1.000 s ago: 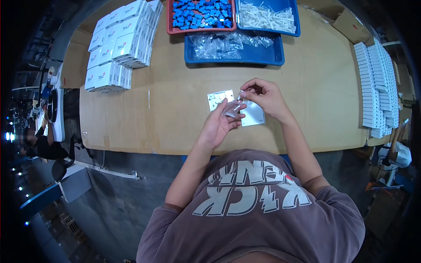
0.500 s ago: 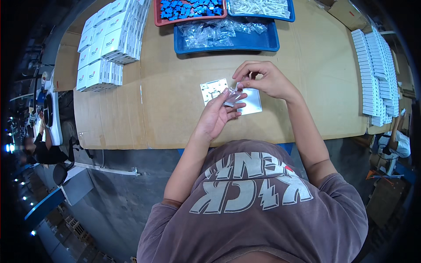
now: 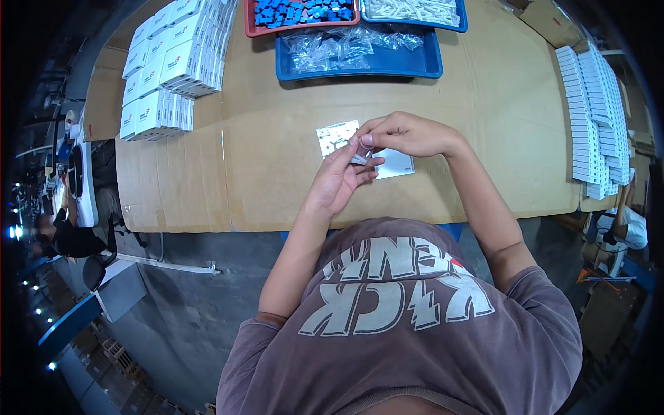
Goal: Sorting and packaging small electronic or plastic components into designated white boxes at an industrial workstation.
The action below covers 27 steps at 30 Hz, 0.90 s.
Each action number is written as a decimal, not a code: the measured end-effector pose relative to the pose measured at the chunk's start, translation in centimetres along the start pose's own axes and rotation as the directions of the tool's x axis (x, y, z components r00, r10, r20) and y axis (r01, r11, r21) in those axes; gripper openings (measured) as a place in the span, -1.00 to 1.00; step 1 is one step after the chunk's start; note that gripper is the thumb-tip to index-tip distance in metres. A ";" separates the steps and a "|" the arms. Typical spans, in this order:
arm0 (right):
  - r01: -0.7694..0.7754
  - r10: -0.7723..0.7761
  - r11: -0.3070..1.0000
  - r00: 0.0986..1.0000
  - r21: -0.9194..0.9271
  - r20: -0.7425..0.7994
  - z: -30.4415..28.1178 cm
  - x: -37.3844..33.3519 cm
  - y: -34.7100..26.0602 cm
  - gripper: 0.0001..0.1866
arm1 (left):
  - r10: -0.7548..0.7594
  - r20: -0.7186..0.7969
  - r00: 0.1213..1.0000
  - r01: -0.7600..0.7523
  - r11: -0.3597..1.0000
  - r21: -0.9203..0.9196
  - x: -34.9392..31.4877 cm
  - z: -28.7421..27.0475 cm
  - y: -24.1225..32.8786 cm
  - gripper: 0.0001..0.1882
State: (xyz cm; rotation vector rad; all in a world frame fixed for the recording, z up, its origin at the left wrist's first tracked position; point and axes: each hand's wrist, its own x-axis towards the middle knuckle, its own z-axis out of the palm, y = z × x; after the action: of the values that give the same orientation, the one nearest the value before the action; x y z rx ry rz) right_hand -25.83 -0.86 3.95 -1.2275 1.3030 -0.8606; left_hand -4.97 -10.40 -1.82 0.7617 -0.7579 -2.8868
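Observation:
A small clear plastic bag [image 3: 364,156] with something pale in it is pinched between the thumb and fingers of my left hand [image 3: 337,181]. My right hand [image 3: 411,135] comes in from the right, its thumb and forefinger closed on the bag's upper end, close to the left fingertips. Beneath my hands lies a flat white piece with dark printed marks [image 3: 334,138], partly covered by the left fingers. Beside it, under the right hand, a plain white panel [image 3: 395,164] shows; whether the two are joined is hidden.
Beyond my hands stands a blue tray [image 3: 360,75] of clear bags. Behind it are a red tray [image 3: 304,28] of blue pieces and another blue tray [image 3: 415,25] of white pieces. White boxes are stacked at the left [image 3: 155,83] and right [image 3: 588,117] of the cardboard-covered table [image 3: 277,166].
My right hand has moved down and left, bringing its fingertips together on the bag at the left thumb. My left hand stays nearly in place.

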 end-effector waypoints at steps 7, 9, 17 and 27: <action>-0.048 0.049 0.996 0.999 0.078 0.001 -0.1 0.1 0.5 -0.50 | -0.010 0.020 1.000 0.010 1.000 -0.015 0.2 0.7 0.6 -0.56; -0.030 0.031 0.999 0.999 0.035 -0.007 0.0 0.0 0.6 -0.51 | -0.015 0.017 1.000 0.015 1.000 -0.011 0.2 0.4 0.4 -0.56; 0.002 -0.006 0.997 0.999 -0.078 -0.053 -3.5 0.1 -0.9 -0.58 | -0.013 -0.003 1.000 0.013 1.000 0.020 0.3 0.5 0.1 -0.48; -0.379 -0.223 0.812 0.502 -0.444 -0.836 -19.7 3.3 1.8 -0.77 | -0.025 0.029 0.999 0.026 0.999 -0.039 -0.3 1.0 0.3 -0.41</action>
State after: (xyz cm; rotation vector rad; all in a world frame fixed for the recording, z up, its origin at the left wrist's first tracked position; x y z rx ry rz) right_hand -44.93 -6.96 4.20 -1.1679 2.6258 -1.1059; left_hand -5.23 -10.21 -0.79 0.7325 -0.6965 -2.9320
